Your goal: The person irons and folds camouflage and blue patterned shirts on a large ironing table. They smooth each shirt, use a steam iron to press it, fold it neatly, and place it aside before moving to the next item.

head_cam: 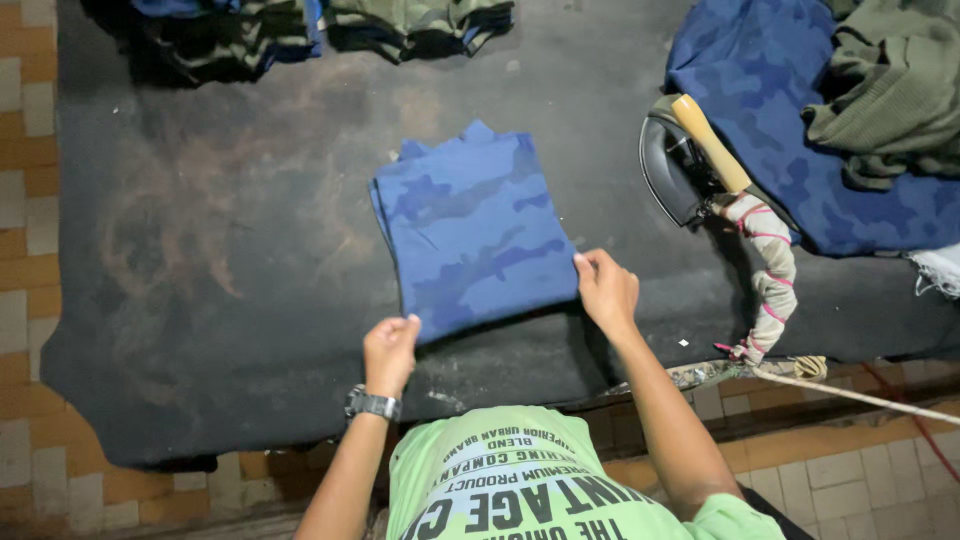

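A folded blue camouflage garment [472, 232] lies flat in the middle of a dark padded ironing table [220, 250]. My left hand [389, 349] pinches its near left corner. My right hand [606, 288] grips its near right corner. A metal wristwatch sits on my left wrist. Both hands hold the near edge of the garment against the table.
A black iron with a pale wooden handle [690, 160] rests to the right, its cloth-wrapped cord [770, 290] trailing to the table's front edge. Unfolded blue camouflage cloth [790, 130] and an olive garment [890, 90] lie at the far right. Folded camouflage stacks [300, 30] sit along the back edge.
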